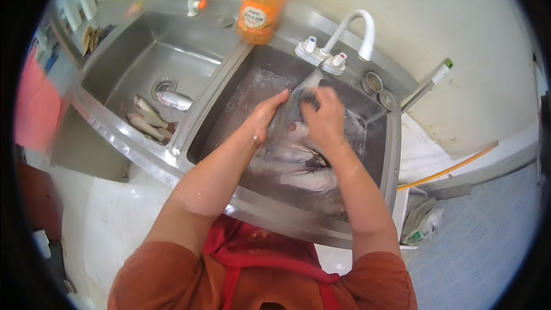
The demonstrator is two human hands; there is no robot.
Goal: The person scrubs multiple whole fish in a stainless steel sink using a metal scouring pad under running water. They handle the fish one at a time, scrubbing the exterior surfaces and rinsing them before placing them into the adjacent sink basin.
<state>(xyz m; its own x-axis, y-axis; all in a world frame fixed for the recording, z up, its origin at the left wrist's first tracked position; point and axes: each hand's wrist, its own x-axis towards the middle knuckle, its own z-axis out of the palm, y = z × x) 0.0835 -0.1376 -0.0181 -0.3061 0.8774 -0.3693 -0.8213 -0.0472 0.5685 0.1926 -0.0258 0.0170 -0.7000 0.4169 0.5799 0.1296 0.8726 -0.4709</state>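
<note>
A silvery fish point(286, 110) lies tilted in my left hand point(265, 116), over the right basin of a stainless steel sink point(389, 137). My right hand point(325, 116) is at the fish's right side, blurred, with its fingers curled; whether it grips anything is unclear. Under my hands several pale fish point(312, 178) lie in cloudy water. In the left basin, several whole fish point(148, 112) lie near the drain point(164, 87). My hands hide part of the held fish and of the pile.
A white faucet point(369, 30) arches over the basin's back edge. An orange pump bottle point(261, 8) stands on the sink between the basins. A white tap point(192, 2) rises behind the left basin. Small metal strainers point(371, 82) sit on the right rim, near a metal-and-white handle point(430, 84).
</note>
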